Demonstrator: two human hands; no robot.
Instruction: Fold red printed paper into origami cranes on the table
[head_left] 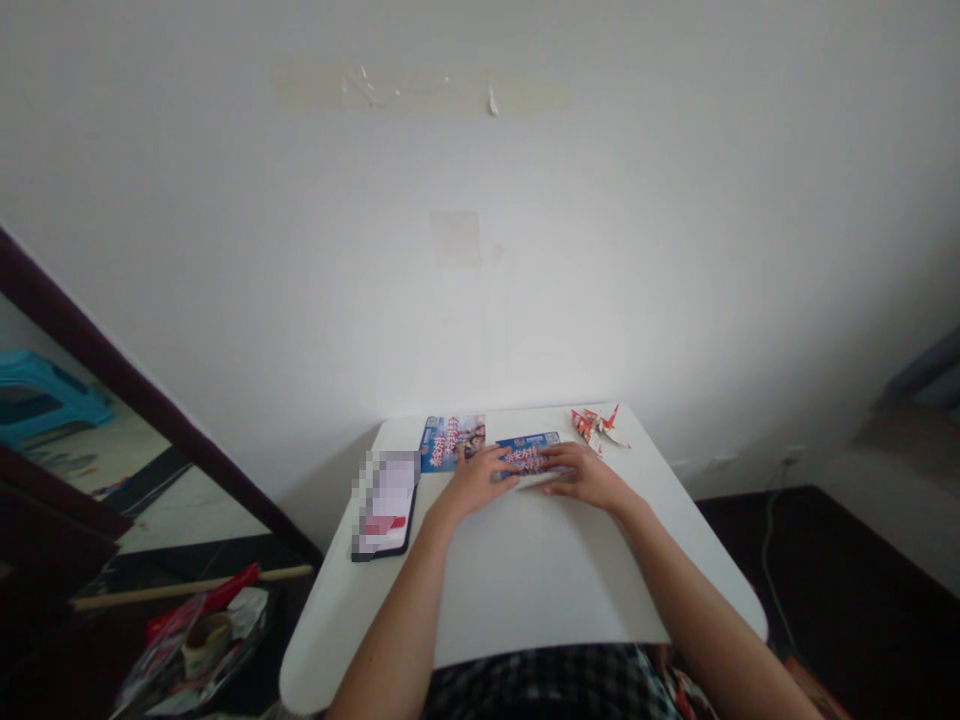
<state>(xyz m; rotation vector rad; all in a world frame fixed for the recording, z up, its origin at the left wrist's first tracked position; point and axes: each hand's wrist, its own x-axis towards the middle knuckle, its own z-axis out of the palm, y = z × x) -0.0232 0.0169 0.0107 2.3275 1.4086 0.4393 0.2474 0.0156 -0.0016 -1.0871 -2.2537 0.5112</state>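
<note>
A blue printed leaflet (529,457) with red and white lettering lies between my two hands on the white table. My left hand (481,478) grips its left edge, with the fingers bent over the paper. At the right edge my right hand (583,476) grips it too, thumb low and fingers on top. The near edge of the leaflet looks slightly raised or folded. Another leaflet (442,440) of similar print lies flat just beyond my left hand and is partly covered by it. The thumbs' contact with the paper is hard to make out.
A smartphone (394,500) with a blurred screen lies at the table's left side. A red and white folded paper shape (598,430) sits at the back right. The white table (547,590) meets the wall (600,250). A plastic bag (202,640) lies on the floor at left.
</note>
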